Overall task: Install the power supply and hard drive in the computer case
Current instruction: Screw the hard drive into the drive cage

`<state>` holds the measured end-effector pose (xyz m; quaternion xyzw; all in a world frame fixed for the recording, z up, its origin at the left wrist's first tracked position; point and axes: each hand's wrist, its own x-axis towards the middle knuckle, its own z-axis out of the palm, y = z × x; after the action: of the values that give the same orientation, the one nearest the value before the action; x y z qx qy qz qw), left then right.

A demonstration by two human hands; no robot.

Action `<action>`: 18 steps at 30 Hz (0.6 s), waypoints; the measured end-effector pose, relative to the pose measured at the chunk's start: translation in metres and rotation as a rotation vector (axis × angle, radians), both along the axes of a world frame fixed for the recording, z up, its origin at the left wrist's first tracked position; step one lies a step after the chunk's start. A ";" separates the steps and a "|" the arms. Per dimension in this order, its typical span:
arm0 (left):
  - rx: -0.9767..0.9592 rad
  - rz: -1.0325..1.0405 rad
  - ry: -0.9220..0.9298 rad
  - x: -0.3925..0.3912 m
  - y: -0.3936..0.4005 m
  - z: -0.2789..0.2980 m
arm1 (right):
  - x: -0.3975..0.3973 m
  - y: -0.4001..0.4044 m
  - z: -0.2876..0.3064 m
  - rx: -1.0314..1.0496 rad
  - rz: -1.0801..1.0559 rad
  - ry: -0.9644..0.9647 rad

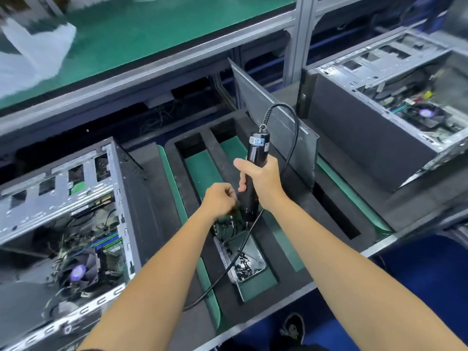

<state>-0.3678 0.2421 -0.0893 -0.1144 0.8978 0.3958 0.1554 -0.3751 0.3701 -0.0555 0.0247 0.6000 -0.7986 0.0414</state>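
Screwdriver (253, 173), electric and corded, upright at centre over a metal screw tray (255, 252) sunk in the black foam fixture (291, 254). Right hand (260, 178) wraps its barrel, fingers curled round it. Left hand (219, 200) just beside the tip, fingers bunched; whether they pinch anything cannot be told. Open computer case (76, 211) lies near left, another case (385, 110) far right. Power supply and hard drive not identifiable.
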 end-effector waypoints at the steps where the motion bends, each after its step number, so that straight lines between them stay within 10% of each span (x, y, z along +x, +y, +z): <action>1: 0.076 0.028 0.029 -0.004 -0.004 0.013 | -0.005 -0.005 0.013 -0.016 -0.014 0.026; 9: 0.568 0.233 0.357 -0.005 -0.083 0.120 | -0.023 -0.073 0.134 -0.241 -0.078 0.257; 18: 0.615 0.248 0.563 0.039 -0.215 0.156 | -0.021 -0.212 0.220 -0.295 -0.054 0.407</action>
<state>-0.3286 0.0274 0.0672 -0.0575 0.7249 0.6763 -0.1173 -0.3960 0.1582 0.1649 -0.1267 0.4722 -0.8668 -0.0984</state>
